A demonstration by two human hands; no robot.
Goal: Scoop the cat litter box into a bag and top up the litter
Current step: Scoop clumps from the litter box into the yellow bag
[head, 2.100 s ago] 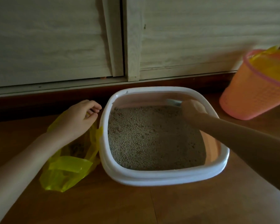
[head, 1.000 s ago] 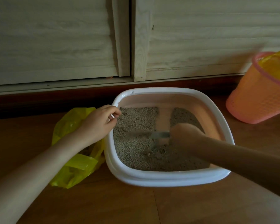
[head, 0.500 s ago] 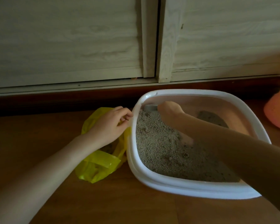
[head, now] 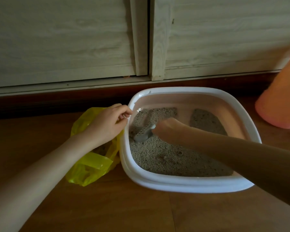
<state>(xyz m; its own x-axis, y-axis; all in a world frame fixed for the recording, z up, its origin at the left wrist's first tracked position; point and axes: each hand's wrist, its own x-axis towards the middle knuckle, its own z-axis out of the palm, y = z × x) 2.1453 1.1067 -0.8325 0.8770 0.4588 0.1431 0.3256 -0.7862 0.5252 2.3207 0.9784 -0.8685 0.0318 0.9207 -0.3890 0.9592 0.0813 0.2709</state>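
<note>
Sifting through the litter [head: 171,158] in the box [head: 182,182], the right hand [head: 166,129] is gripping the scoop [head: 143,133] while the left hand [head: 107,124], beside it, is pinching the bag [head: 89,166]; next, probably lifting clumps leftward into the bag.

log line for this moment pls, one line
step: scooping | right hand: grips scoop in litter | left hand: curled at litter box rim, over yellow bag | bag: beside box
</note>
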